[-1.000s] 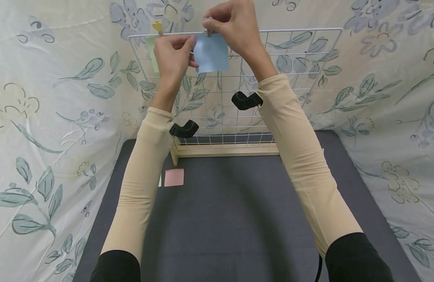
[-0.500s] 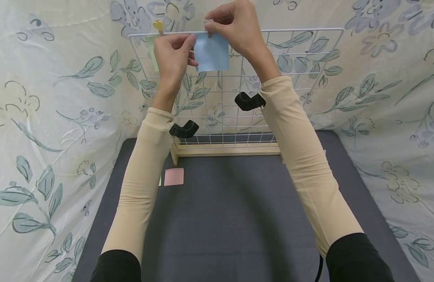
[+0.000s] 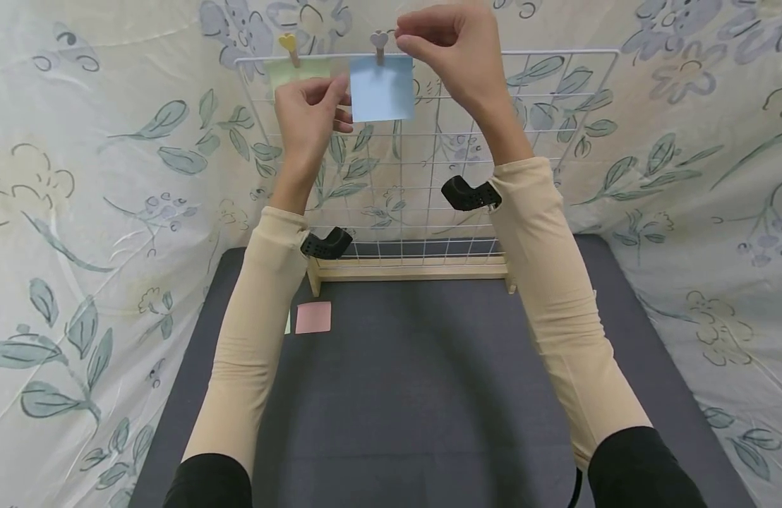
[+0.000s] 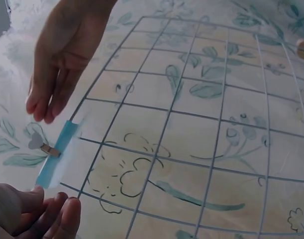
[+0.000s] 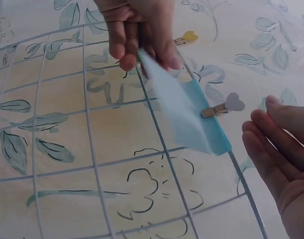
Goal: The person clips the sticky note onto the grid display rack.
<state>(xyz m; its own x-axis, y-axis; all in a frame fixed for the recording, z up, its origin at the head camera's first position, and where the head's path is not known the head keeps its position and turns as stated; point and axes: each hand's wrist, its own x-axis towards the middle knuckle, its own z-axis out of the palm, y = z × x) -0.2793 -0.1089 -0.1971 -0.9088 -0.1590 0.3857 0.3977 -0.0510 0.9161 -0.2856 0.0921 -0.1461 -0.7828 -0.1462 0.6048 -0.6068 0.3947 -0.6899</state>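
Right hand [image 3: 464, 53], fingers bent but holding nothing, hovers at upper centre beside the heart clip [image 3: 380, 46] pinning the blue sheet [image 3: 382, 92]. Left hand [image 3: 304, 113] — pinching or not, I can't tell — meets the sheet's left edge; a snag there might tug it loose.

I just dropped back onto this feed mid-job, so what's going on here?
A person is hanging paper notes on a wire grid. The blue note hangs from its top bar under a grey heart clip. The left hand is at its left edge, contact unclear; the right hand is beside the clip, holding nothing. A green note hangs alongside; a pink note lies on the table.
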